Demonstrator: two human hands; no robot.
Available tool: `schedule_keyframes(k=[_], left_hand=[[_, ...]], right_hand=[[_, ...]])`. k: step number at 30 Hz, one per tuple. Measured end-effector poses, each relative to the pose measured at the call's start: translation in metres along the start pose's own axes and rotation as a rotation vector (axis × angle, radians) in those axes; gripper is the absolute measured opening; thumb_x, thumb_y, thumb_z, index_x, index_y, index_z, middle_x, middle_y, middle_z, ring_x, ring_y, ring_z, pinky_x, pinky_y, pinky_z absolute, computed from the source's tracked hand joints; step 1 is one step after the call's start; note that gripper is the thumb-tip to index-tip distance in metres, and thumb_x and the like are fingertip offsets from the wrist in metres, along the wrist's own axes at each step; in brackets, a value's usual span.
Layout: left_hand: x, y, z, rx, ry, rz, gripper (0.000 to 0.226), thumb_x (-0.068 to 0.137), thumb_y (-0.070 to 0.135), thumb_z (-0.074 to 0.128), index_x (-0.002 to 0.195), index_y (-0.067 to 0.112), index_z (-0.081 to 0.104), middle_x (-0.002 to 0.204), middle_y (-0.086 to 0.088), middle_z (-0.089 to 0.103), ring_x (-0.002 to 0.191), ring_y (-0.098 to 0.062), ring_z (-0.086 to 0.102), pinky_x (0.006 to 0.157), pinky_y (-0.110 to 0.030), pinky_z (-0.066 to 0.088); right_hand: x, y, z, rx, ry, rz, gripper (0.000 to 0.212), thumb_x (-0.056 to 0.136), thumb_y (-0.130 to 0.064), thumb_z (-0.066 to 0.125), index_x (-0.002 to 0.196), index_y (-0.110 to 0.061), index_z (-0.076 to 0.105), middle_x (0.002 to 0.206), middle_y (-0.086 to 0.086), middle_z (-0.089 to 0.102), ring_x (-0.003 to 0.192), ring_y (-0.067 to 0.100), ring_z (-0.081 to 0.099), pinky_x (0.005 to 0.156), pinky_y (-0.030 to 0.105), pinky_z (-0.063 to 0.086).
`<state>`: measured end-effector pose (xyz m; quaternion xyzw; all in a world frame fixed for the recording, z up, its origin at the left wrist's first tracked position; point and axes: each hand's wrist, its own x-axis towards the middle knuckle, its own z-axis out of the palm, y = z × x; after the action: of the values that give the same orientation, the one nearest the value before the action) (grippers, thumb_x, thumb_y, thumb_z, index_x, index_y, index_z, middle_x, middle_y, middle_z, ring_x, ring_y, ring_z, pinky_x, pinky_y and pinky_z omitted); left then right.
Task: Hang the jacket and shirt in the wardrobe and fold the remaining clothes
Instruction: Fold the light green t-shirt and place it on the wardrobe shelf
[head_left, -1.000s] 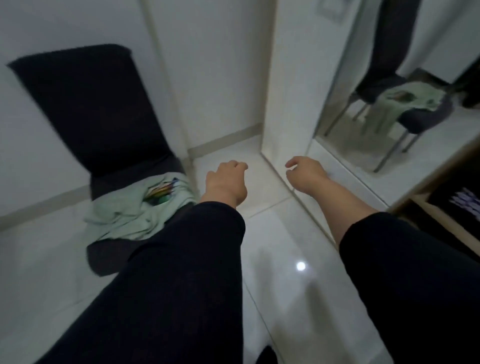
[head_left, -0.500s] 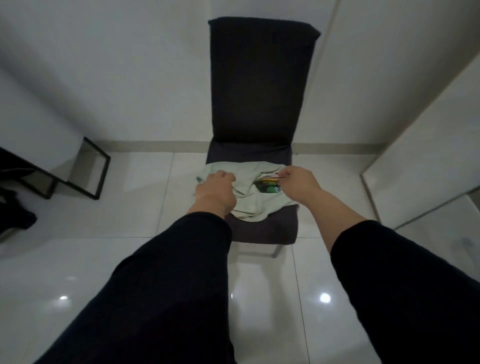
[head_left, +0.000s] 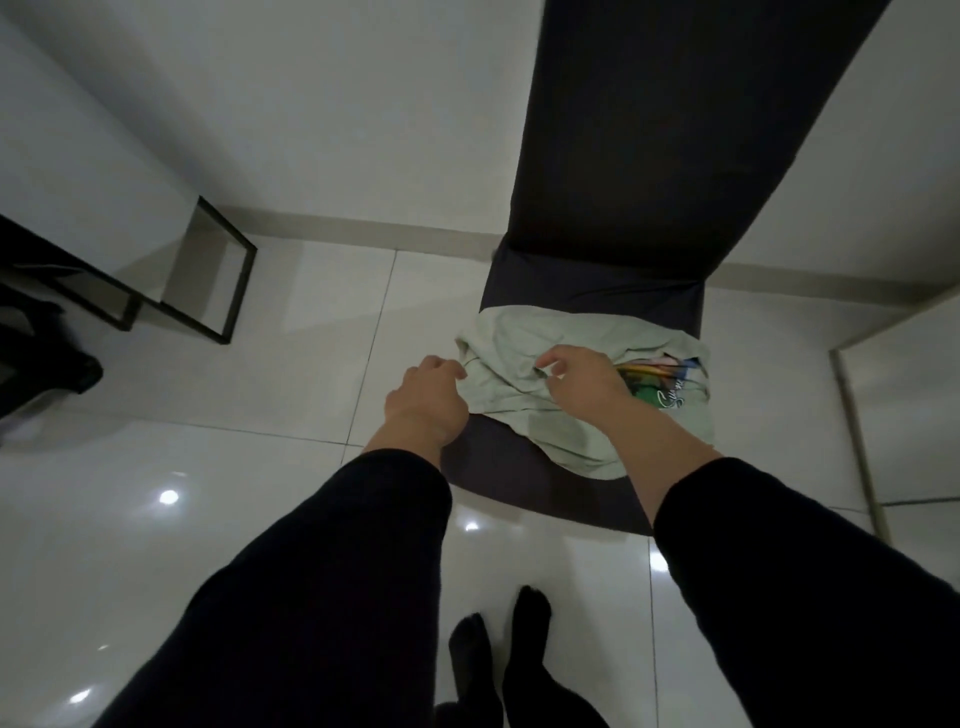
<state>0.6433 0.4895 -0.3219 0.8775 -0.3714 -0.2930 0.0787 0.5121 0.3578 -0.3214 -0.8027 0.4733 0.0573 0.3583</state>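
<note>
Hands: two, left (head_left: 426, 397), right (head_left: 584, 382), over one green shirt (head_left: 524, 395), one chair (head_left: 649, 156).

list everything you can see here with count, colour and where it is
chair: 1, dark grey, against the wall
garment: 1, pale green with a coloured print, crumpled on the chair seat
frame: 1, black metal, on the floor at left
floor: white glossy tiles
left hand: at the garment's left edge, fingers curled
right hand: on the garment, fingers curled
sleeves: 2, black
feet: 2, in black socks, on the floor
</note>
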Motion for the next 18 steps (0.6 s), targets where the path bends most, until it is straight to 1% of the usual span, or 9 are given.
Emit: schedule_keyframes(k=[3,5,6,8,10,13,14,16,18], left_hand=[[0.04,-0.018,0.034,-0.101,-0.028,-0.039,0.048,0.089,0.009,0.042,0.137,0.018,0.043,0.142,-0.007,0.041,0.128,-0.026,0.042,0.104,-0.041,0.038],[0.066,-0.032,0.061,-0.17,-0.089,-0.084,0.052,0.094,0.017,0.045,0.144,0.012,0.032,0.143,-0.014,0.041,0.13,-0.031,0.043,0.105,-0.038,0.035],[0.078,-0.039,0.073,-0.21,-0.125,-0.129,0.058,0.096,0.022,0.046,0.147,0.008,0.024,0.145,-0.017,0.039,0.132,-0.033,0.041,0.106,-0.037,0.033],[0.102,-0.051,0.095,-0.303,-0.166,-0.234,0.068,0.099,0.035,0.043,0.15,0.003,0.011,0.149,-0.021,0.034,0.136,-0.035,0.036,0.108,-0.037,0.03],[0.121,-0.057,0.11,-0.389,-0.169,-0.293,0.07,0.1,0.043,0.036,0.15,0.002,0.009,0.152,-0.021,0.03,0.139,-0.034,0.033,0.11,-0.037,0.027],[0.142,-0.057,0.126,-0.605,-0.17,-0.311,0.068,0.1,0.043,0.033,0.152,0.008,0.005,0.154,-0.018,0.027,0.14,-0.033,0.031,0.114,-0.039,0.027],[0.148,-0.055,0.13,-0.667,-0.156,-0.307,0.067,0.1,0.042,0.035,0.152,0.01,0.007,0.153,-0.017,0.029,0.139,-0.033,0.033,0.114,-0.041,0.028],[0.157,-0.052,0.135,-0.73,-0.118,-0.288,0.061,0.099,0.039,0.039,0.15,0.011,0.021,0.148,-0.016,0.039,0.134,-0.032,0.041,0.111,-0.042,0.033],[0.16,-0.047,0.136,-0.733,-0.042,-0.27,0.05,0.098,0.031,0.044,0.142,0.009,0.036,0.138,-0.015,0.05,0.125,-0.031,0.049,0.107,-0.036,0.038]], right_hand=[[0.042,0.009,0.031,0.001,-0.027,-0.001,0.03,0.091,-0.009,0.051,0.114,-0.022,0.064,0.116,0.007,0.063,0.1,0.021,0.06,0.08,0.023,0.045],[0.07,0.016,0.054,-0.004,-0.046,-0.007,0.03,0.092,-0.011,0.051,0.118,-0.021,0.062,0.121,0.008,0.06,0.106,0.022,0.058,0.084,0.024,0.045],[0.083,0.019,0.066,-0.02,-0.049,-0.015,0.032,0.092,-0.011,0.051,0.121,-0.021,0.06,0.124,0.008,0.058,0.109,0.023,0.057,0.087,0.025,0.045],[0.108,0.025,0.087,-0.119,-0.033,-0.065,0.037,0.092,-0.012,0.051,0.128,-0.022,0.054,0.127,0.007,0.057,0.115,0.025,0.053,0.093,0.031,0.046],[0.126,0.031,0.104,-0.241,0.011,-0.12,0.043,0.093,-0.022,0.054,0.135,-0.023,0.046,0.131,0.007,0.054,0.117,0.026,0.05,0.096,0.037,0.044],[0.143,0.038,0.119,-0.387,0.095,-0.105,0.05,0.092,-0.039,0.055,0.139,-0.027,0.042,0.136,0.002,0.046,0.123,0.025,0.042,0.096,0.043,0.043],[0.147,0.039,0.122,-0.414,0.131,-0.1,0.049,0.091,-0.043,0.054,0.138,-0.029,0.044,0.135,0.001,0.046,0.123,0.025,0.042,0.096,0.043,0.043],[0.153,0.041,0.124,-0.406,0.171,-0.093,0.046,0.091,-0.046,0.054,0.135,-0.033,0.05,0.133,0.0,0.048,0.122,0.024,0.042,0.096,0.043,0.042],[0.154,0.042,0.126,-0.392,0.172,-0.094,0.041,0.093,-0.045,0.052,0.133,-0.035,0.053,0.131,-0.001,0.051,0.12,0.024,0.044,0.096,0.043,0.042]])
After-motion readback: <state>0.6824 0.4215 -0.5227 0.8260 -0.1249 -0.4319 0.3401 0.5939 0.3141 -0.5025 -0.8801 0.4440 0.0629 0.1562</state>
